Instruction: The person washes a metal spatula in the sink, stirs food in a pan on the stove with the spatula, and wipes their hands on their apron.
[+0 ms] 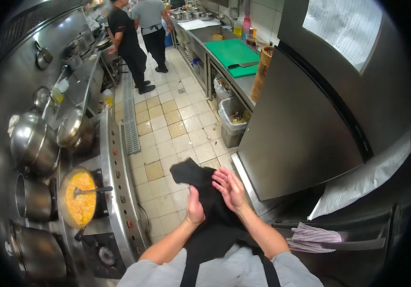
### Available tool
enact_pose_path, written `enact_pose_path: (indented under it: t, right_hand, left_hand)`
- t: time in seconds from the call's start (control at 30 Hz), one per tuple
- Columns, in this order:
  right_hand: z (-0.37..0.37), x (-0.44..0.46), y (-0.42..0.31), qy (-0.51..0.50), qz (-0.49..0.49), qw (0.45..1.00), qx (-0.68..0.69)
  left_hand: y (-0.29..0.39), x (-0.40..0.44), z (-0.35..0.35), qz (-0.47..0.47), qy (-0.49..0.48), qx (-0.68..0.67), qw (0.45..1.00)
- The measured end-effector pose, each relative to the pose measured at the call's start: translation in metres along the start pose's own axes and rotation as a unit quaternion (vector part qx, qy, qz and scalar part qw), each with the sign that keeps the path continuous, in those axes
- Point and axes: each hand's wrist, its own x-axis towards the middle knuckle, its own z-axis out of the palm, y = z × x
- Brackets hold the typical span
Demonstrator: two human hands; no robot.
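Observation:
A black apron (pixel 213 210) hangs over my front, its lower part lifted forward, with a loose corner sticking out past my hands. My left hand (pixel 195 206) is at the left edge of the raised cloth, thumb up along it. The cloth hides its fingers, and the fabric appears held there. My right hand (pixel 230 188) lies open against the right side of the cloth, palm turned inward and fingers spread. Both hands are in front of my body above the tiled floor (pixel 164 193).
On the stove (pixel 119 182) at left, a pan (pixel 61 200) holds yellow-orange food and a spatula (pixel 90 191). Several pots stand around it. A steel refrigerator (pixel 291 129) is at right, and a waste bin (pixel 233 136) beyond it. A knife lies on a green cutting board (pixel 227 52). Two people stand ahead.

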Motion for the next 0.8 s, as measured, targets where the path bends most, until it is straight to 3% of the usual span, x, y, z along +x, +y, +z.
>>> enact_pose_path:
  t: [0.03, 0.07, 0.1, 0.17, 0.27, 0.37, 0.4, 0.47, 0.53, 0.7, 0.8]
  right_hand:
    - [-0.004, 0.006, 0.009, 0.044, -0.009, 0.999, 0.0]
    - [-0.011, 0.017, 0.025, 0.026, -0.065, 0.997, -0.034]
    - [-0.037, 0.042, 0.065, -0.029, -0.103, 0.993, -0.056]
    - [-0.006, 0.041, 0.069, -0.039, -0.005, 0.996, 0.078]
    - [0.008, 0.056, 0.087, -0.028, 0.069, 0.992, 0.104]
    - [-0.002, 0.082, 0.106, -0.011, 0.109, 0.993, 0.054]
    - [-0.008, 0.092, 0.112, -0.002, 0.121, 0.992, 0.029]
    - [-0.003, 0.122, 0.119, 0.011, 0.15, 0.989, -0.009]
    - [0.053, 0.141, 0.095, 0.045, 0.191, 0.98, -0.034]
    - [0.093, 0.221, 0.113, -0.028, 0.248, 0.963, -0.104]
    - [0.109, 0.24, 0.116, -0.094, 0.244, 0.945, -0.199]
  left_hand:
    - [-0.002, -0.005, 0.001, 0.036, -0.072, 0.093, 0.992]
    - [0.002, -0.004, -0.002, 0.097, -0.198, 0.282, 0.934]
    - [0.019, -0.001, 0.011, 0.148, -0.312, 0.457, 0.82]
    - [0.008, -0.004, 0.005, 0.076, -0.308, 0.594, 0.739]
    - [0.004, 0.022, -0.006, 0.088, -0.209, 0.627, 0.745]
    - [-0.005, 0.063, -0.028, 0.191, -0.115, 0.572, 0.79]
    - [0.001, 0.077, -0.039, 0.143, -0.12, 0.551, 0.814]
    - [0.008, 0.112, -0.069, 0.157, -0.075, 0.509, 0.843]
    - [0.012, 0.147, -0.105, 0.168, -0.028, 0.483, 0.859]
    - [0.044, 0.21, -0.175, 0.149, 0.056, 0.587, 0.794]
    - [0.051, 0.239, -0.217, 0.156, 0.041, 0.651, 0.741]
